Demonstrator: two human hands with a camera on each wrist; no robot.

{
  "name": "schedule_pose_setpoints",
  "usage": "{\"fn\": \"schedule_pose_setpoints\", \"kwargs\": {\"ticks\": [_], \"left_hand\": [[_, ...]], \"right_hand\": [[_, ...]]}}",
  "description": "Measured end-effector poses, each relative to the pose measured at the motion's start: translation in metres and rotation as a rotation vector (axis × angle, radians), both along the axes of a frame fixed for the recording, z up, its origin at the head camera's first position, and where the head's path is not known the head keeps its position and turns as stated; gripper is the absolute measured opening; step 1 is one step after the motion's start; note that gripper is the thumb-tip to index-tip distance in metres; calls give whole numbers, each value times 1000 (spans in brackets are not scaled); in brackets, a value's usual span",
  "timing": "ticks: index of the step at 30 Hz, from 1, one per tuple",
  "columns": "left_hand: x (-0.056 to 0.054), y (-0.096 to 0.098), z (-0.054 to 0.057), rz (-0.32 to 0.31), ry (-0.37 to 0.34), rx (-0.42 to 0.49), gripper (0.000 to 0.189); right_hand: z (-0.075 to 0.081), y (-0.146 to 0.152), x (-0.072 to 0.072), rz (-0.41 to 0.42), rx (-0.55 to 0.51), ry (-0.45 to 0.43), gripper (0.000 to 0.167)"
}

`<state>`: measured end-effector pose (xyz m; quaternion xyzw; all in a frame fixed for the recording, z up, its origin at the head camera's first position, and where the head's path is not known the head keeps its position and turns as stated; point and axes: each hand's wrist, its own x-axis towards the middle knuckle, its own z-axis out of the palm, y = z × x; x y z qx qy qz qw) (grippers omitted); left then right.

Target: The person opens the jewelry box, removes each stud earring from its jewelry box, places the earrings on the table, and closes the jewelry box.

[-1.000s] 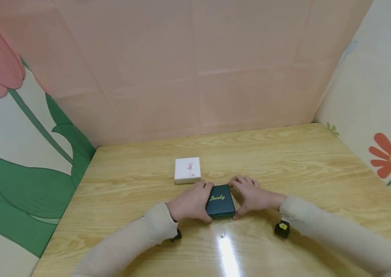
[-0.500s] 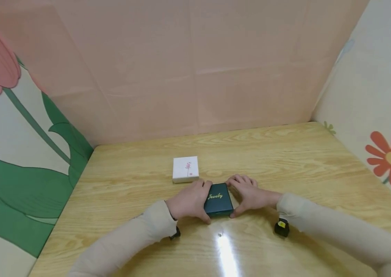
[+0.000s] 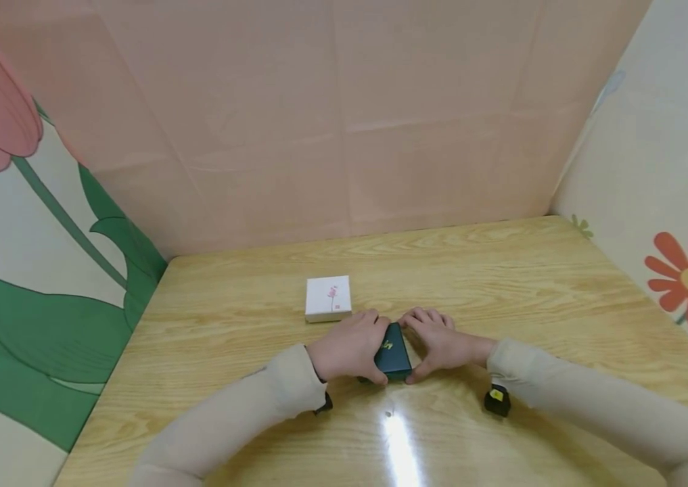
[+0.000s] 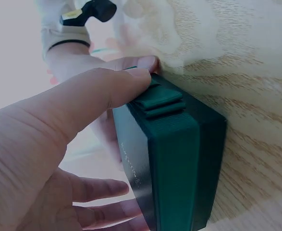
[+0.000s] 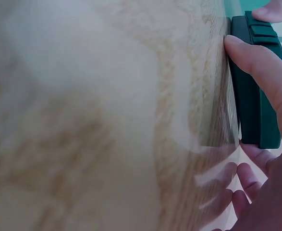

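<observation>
The head view looks forward and down across a table (image 3: 471,270); both wrist views, close and sideways-tilted, share a green box (image 4: 174,159).

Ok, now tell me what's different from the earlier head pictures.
The left hand has moved to the right over the green box, so it now covers its left part and most of the gold lettering, which showed whole before. The right hand stayed at the box's right side, and the white box and green box show no clear move.
</observation>
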<state>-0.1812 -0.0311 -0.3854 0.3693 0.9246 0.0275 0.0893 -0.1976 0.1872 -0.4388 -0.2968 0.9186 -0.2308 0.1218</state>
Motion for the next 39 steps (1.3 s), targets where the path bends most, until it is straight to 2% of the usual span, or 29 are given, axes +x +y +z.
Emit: {"fn": "schedule_pose_setpoints", "kwargs": {"ticks": [9,20,32,36,39], "left_hand": [[-2,3,0,12,-7,-6,89],[-3,5,2,2,-23,-11,85],[-5,5,6,0,-30,-32,86],[-5,6,6,3,-36,-27,86],[-5,6,5,5,-41,-21,87]], "right_hand": [[2,0,-1,-10,-32,-41,96],[1,2,-2,8,-23,-38,89],[3,0,-3,7,-4,-38,90],[2,0,-3,44,-107,-49,92],[0,0,-3,102,-255,-129,95]]}}
